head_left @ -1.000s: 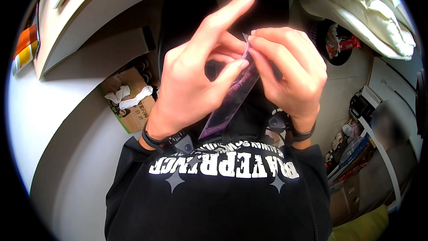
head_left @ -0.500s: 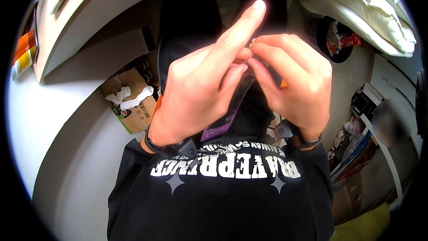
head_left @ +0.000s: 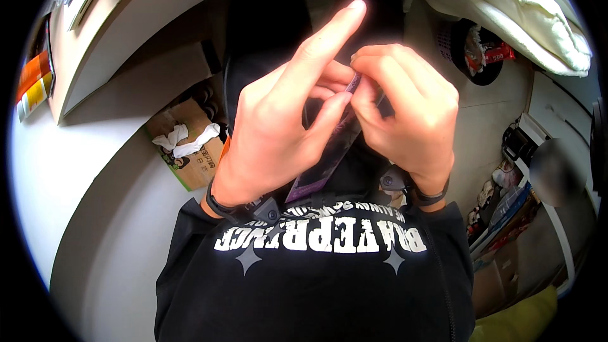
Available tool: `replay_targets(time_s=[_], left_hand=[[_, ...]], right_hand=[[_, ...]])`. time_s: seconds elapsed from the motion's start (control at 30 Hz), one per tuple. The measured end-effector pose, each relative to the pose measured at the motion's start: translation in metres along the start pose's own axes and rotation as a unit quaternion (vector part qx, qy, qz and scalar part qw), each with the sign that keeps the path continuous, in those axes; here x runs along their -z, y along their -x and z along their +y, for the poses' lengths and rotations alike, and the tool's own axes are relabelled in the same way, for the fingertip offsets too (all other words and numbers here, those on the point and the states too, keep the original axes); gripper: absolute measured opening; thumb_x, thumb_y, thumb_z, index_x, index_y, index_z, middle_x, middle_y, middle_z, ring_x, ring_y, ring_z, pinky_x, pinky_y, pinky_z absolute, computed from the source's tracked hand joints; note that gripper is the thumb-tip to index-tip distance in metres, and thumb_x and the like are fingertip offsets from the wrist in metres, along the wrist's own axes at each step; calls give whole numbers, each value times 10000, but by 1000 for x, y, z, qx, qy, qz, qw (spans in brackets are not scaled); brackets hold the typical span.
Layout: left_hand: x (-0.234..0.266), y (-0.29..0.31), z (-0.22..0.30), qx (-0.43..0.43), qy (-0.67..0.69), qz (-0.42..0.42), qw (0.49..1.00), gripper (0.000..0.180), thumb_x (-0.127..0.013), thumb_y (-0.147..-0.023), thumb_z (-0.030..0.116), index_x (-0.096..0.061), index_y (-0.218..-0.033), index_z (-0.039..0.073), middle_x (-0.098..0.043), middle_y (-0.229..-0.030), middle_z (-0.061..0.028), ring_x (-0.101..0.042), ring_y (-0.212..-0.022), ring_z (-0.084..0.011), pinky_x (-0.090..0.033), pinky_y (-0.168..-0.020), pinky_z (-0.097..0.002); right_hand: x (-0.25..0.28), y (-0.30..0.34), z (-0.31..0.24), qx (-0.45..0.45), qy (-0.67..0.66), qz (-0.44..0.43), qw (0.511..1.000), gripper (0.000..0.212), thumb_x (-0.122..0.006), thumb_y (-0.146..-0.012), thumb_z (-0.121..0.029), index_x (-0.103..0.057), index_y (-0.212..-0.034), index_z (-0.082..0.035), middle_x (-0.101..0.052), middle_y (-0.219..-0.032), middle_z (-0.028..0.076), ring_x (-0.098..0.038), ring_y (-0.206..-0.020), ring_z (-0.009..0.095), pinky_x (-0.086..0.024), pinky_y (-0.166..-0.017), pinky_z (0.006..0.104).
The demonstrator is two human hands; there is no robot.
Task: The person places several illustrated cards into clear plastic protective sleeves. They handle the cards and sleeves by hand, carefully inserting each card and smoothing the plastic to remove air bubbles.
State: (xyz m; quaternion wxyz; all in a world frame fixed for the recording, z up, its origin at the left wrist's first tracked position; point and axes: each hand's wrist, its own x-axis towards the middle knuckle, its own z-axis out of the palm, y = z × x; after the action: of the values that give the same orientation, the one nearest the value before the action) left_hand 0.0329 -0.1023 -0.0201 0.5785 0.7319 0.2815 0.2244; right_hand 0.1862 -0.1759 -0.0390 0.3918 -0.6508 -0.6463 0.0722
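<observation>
Above my lap, my left hand [head_left: 272, 120] and my right hand [head_left: 408, 104] meet, fingertips almost touching. Between them is a flat, glossy dark pouch with purple edging [head_left: 309, 185], which hangs down toward my chest. Its narrow purple edge shows between the fingertips. The left thumb and curled fingers pinch this edge, while the left index finger points up and away. My right thumb and fingers are pressed together on the same edge from the other side. Much of the pouch is hidden behind the left hand and blends with my black clothes.
A white desk edge [head_left: 95, 57] curves along the left. Below it stands a cardboard box [head_left: 193, 168] with white crumpled pieces on top. At the far right are a bin [head_left: 484, 69] with wrappers, cream bedding [head_left: 532, 19], and a shelf [head_left: 538, 196] with packed things.
The right hand has shifted slightly left and turned inward, closer to the left fingertips. More of the pouch's purple edge now shows between the hands. The left index finger moved a little left.
</observation>
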Motion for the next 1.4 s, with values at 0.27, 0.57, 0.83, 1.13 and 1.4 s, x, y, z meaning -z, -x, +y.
replay_targets(time_s=[0.27, 0.57, 0.83, 1.13, 1.4], left_hand=[[13, 0, 3, 24, -9, -3, 1000, 733, -619, -810, -165, -383, -1487, -14, -648, -1091, -105, -654, -944, -138, -547, -828, -246], [7, 2, 1, 94, 89, 17, 991, 691, -613, -831, -137, -398, -1476, -13, -596, -989, -52, -603, -927, -95, -513, -806, -215], [6, 3, 4, 111, 35, -9, 993, 730, -646, -822, -128, -423, -1491, 62, -463, -836, 22, -497, -765, -37, -461, -714, -170], [12, 1, -2, 148, 53, -10, 987, 536, -593, -871, -97, -517, -1387, 27, -573, -999, -23, -557, -894, -56, -500, -774, -190], [11, -4, 3, 160, 143, 14, 977, 411, -550, -901, -94, -522, -1307, -38, -614, -1168, -110, -618, -1019, -114, -522, -847, -233]], right_hand=[[-14, 6, 3, -18, -93, 38, 995, 159, -730, -754, -1, -615, -864, 7, -627, -789, 109, -630, -666, 253, -526, -576, 317], [-22, 14, 20, 87, -37, 96, 991, 195, -779, -770, -50, -638, -877, 32, -692, -844, 140, -680, -624, 226, -549, -521, 287], [-15, 3, 23, 56, -54, 134, 988, 150, -765, -780, -3, -621, -823, 2, -652, -735, 90, -648, -582, 214, -504, -485, 276], [4, -8, 25, 88, -62, 66, 992, 239, -818, -743, -143, -642, -834, -9, -628, -707, 80, -620, -561, 205, -485, -469, 285], [-1, -5, 25, 85, -84, 64, 991, 220, -746, -694, 74, -682, -892, 2, -663, -851, 115, -671, -687, 223, -547, -557, 290]])
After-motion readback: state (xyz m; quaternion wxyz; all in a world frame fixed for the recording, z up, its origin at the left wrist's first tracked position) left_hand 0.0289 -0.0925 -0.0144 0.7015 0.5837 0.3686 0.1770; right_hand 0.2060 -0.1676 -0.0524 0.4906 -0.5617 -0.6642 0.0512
